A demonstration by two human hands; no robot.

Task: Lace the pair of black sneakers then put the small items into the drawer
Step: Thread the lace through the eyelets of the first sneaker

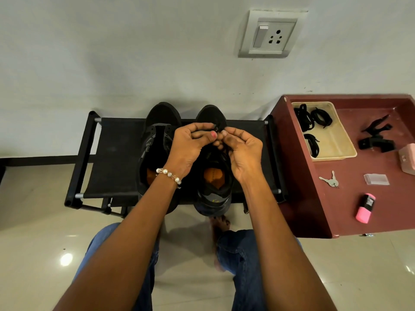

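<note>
Nearest, two knees in blue jeans point(242, 254) sit over a glossy cream tiled floor point(40, 239) that throws back a ceiling light. Both forearms reach forward; the left wrist wears a pearl bracelet point(168, 175). The left hand point(187, 145) and the right hand point(241, 149) meet above the right sneaker point(213, 189), the fingers of each curled and pinching a black lace point(219, 126) near its toe end. The left sneaker point(157, 140) stands just beside it, unlaced, both on a low black bench point(112, 153) with a fabric top (metal tubes show at its corners). To the right stands a maroon cabinet top point(336, 198) with a raised rim, carrying a pink roll point(364, 208), keys point(330, 180), a clear packet point(376, 179), a black clip point(376, 136) and a beige tray point(339, 140) holding more coiled laces point(312, 117). Behind everything rises a pale wall point(134, 52) with a switch and socket plate point(270, 34).
</note>
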